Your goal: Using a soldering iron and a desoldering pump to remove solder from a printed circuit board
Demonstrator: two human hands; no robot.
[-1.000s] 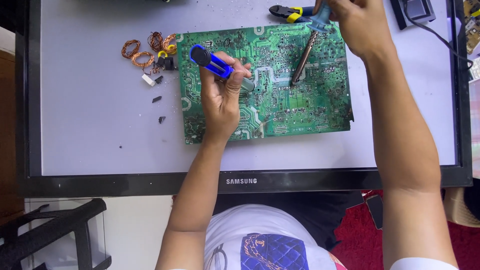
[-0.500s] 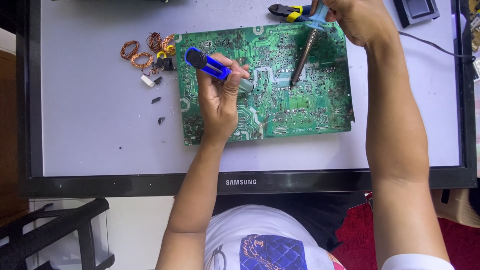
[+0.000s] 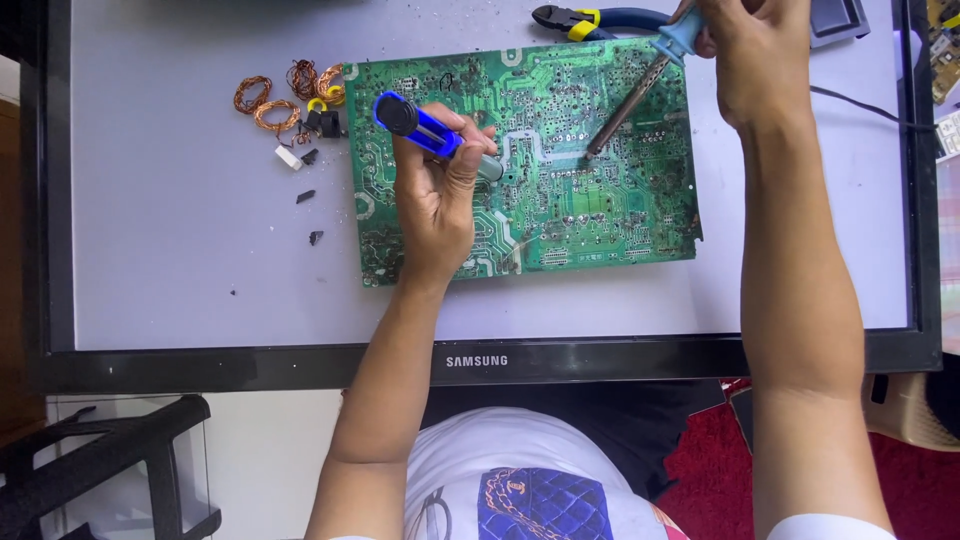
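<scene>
Green circuit board (image 3: 560,200) lies under both hands, left (image 3: 440,190) and right (image 3: 755,50).

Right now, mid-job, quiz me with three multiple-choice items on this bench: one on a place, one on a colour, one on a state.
1. The copper wire coils lie where from the green circuit board?
A left B right C on it
2. Colour of the pump tool in the left hand?
A red B blue C yellow
3. The soldering iron in the right hand: its tip is
A on the board B lifted high C off the desk

Key: 1 A, coils sit beside the board's left edge; 2 B, blue barrel; 3 A, tip meets the board.
</scene>
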